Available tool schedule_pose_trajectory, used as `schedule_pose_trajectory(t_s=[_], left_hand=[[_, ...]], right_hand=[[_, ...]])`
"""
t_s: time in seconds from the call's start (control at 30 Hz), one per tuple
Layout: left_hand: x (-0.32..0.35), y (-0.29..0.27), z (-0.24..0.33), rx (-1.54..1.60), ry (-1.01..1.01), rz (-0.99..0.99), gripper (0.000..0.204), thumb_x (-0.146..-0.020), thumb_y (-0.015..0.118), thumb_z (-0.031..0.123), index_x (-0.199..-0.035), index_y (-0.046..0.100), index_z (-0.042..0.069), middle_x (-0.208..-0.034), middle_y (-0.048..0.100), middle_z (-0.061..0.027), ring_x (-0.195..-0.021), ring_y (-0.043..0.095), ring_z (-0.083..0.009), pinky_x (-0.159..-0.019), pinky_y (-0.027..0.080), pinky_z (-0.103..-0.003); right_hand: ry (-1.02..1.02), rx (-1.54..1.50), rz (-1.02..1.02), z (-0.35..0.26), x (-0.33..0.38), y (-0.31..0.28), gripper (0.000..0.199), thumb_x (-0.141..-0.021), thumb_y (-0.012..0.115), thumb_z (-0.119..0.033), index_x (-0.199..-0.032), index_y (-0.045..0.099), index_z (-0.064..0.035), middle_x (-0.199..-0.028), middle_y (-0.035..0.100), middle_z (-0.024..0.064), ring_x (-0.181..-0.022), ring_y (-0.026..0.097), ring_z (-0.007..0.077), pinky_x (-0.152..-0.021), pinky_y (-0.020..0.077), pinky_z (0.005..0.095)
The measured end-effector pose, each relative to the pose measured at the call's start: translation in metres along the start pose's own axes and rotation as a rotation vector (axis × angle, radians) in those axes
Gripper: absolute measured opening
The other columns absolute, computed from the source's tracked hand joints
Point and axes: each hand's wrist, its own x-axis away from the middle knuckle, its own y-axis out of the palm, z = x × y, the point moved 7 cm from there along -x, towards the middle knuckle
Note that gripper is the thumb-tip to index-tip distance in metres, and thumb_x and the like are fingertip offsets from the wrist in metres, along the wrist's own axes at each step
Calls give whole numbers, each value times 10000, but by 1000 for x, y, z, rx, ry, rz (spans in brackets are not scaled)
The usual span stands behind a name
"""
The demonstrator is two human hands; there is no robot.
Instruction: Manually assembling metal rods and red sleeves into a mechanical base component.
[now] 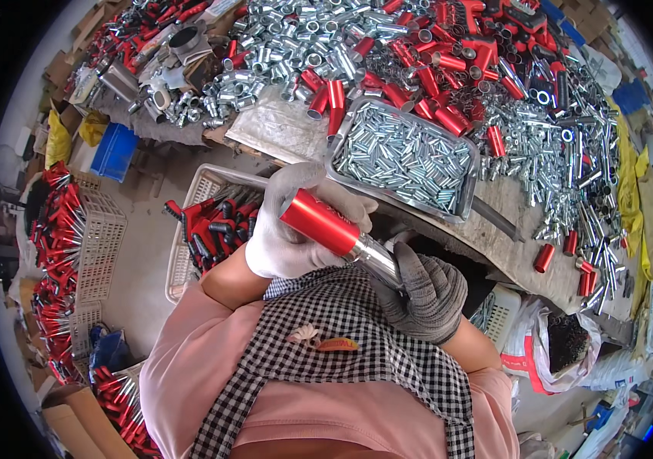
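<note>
A red metal sleeve (320, 222) is gripped in my left hand (284, 226), which wears a white glove. From its lower right end runs a shiny silver socket-like piece (376, 260), and the two sit in one line, slanting down to the right. My right hand (427, 294), in a grey glove, is closed round the far end of the silver piece; that end is partly hidden by the fingers. Both hands are in front of my chest, just short of the workbench edge. Beyond them lies a metal tray (468, 214) full of small silver pins (403, 157).
On the workbench (280, 126) are heaps of silver sockets (303, 46), red sleeves (460, 118) and loose metal parts (529, 183). To the left stand a white basket (181, 268) of red-and-black tools and stacked crates (101, 245). A white sack (541, 344) stands at the right.
</note>
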Motion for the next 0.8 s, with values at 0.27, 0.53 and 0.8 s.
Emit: schedule_pose_trajectory(t_s=[0.27,0.53,0.8], left_hand=[[5,6,-1,173,-77,18,883,-817,810,215,-1477,227,149,-1050,627,-214,-962,689,-347,-896,558,-523],[14,8,-10,171,-130,79,851,-799,828,181,-1424,252,159,-1049,617,-212,-966,684,-359,-871,564,-521],[48,21,-49,323,-445,245,823,-786,804,32,-1404,268,126,-1201,582,-194,-1112,639,-383,-983,515,-516]], right_hand=[[32,18,-20,-3,14,7,650,-749,795,-128,-1291,511,94,-889,677,135,-611,638,245,-497,495,311],[213,-182,-80,12,13,6,578,-733,821,-150,-1231,584,22,-881,699,135,-662,678,260,-601,539,340],[672,-487,-173,38,47,18,373,-757,805,-157,-1069,682,6,-853,705,121,-714,686,197,-668,535,298]])
